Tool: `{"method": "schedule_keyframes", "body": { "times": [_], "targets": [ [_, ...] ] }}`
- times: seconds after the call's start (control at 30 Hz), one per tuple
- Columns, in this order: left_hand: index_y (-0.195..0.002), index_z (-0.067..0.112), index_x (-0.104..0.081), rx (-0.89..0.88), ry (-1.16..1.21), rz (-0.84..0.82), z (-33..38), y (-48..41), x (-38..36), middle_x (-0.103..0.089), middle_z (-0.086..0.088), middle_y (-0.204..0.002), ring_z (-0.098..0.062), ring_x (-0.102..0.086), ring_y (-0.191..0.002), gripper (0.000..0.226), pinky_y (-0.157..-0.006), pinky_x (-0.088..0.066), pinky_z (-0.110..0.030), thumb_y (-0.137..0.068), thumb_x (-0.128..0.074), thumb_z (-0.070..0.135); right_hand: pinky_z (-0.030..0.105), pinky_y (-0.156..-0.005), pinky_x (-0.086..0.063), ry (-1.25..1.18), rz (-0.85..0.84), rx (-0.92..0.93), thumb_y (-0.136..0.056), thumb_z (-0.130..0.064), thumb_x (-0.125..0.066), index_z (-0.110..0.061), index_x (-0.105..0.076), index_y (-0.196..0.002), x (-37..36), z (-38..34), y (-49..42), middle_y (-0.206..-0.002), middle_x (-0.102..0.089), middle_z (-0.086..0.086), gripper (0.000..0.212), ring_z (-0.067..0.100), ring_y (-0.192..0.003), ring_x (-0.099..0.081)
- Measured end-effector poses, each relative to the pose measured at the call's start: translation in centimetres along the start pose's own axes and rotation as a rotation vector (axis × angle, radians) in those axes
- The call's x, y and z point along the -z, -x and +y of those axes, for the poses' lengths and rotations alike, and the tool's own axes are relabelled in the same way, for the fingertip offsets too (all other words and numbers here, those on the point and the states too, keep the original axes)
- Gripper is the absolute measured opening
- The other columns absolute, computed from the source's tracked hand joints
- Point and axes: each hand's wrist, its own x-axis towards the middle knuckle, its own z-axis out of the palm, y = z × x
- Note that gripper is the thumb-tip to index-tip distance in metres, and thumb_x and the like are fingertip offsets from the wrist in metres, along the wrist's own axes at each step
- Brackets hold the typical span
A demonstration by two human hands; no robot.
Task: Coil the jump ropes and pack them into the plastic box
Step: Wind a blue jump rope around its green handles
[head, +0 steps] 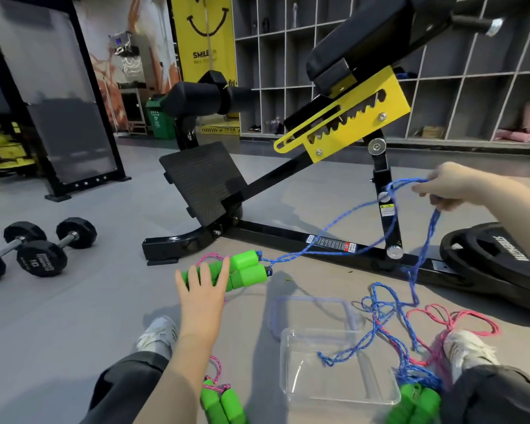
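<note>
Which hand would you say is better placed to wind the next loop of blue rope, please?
Right. The right hand grips the blue rope in the air; the left hand rests on the green handles, steadying that end.

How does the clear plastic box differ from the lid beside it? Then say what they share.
The plastic box is deep, with raised walls; the lid is flat. The lid has a purple rim; the box is clear all over. The box lies nearer the camera, the lid just beyond it. Both are see-through, roughly rectangular, and rest on the floor.
</note>
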Motion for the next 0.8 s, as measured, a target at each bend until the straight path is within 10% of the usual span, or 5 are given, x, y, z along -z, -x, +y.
{"method": "schedule_keyframes", "body": {
  "times": [0.17,0.37,0.53,0.8],
  "targets": [
    [-0.131,0.013,-0.041,-0.028,0.054,-0.042,2.3,-0.9,0.0,-0.049,-0.025,-0.095,-0.037,-0.044,-0.090,0.114,-0.089,-0.034,-0.061,-0.027,-0.087,0.003,0.023,-0.038,-0.046,-0.101,0.375,0.212,-0.093,-0.005,-0.041,0.006,-0.059,-0.097,2.9,-1.3,0.6,-0.075,-0.062,0.021,0.021,0.027,-0.054,-0.065],
    [-0.125,0.011,-0.062,-0.084,0.088,-0.038,5.9,-2.6,2.0,-0.053,-0.027,-0.096,-0.040,-0.050,-0.088,0.105,-0.089,-0.034,-0.061,-0.023,-0.083,-0.004,0.031,-0.076,-0.053,-0.359,0.421,0.257,-0.092,-0.027,-0.032,-0.006,-0.054,-0.093,7.3,-3.6,1.3,-0.080,-0.055,0.011,0.030,0.029,-0.065,-0.059],
    [-0.129,0.012,-0.060,-0.093,0.091,0.056,7.6,-4.7,3.9,-0.054,-0.027,-0.099,-0.040,-0.050,-0.094,0.103,-0.092,-0.031,-0.061,-0.029,-0.075,-0.010,0.023,-0.065,-0.043,-0.358,0.431,0.529,-0.093,-0.035,-0.029,-0.026,-0.043,-0.072,11.2,-8.1,3.6,-0.073,-0.046,-0.005,0.027,0.017,-0.071,-0.049],
    [-0.135,0.015,-0.038,-0.056,0.100,0.156,7.8,-5.9,4.9,-0.053,-0.024,-0.102,-0.038,-0.046,-0.098,0.091,-0.093,-0.031,-0.061,-0.050,-0.056,-0.010,0.030,-0.078,-0.034,-0.169,0.566,0.695,-0.102,-0.029,-0.027,-0.002,-0.053,-0.110,12.4,-11.1,4.8,-0.097,-0.048,0.010,0.039,0.019,-0.088,-0.042]
  ]
}}
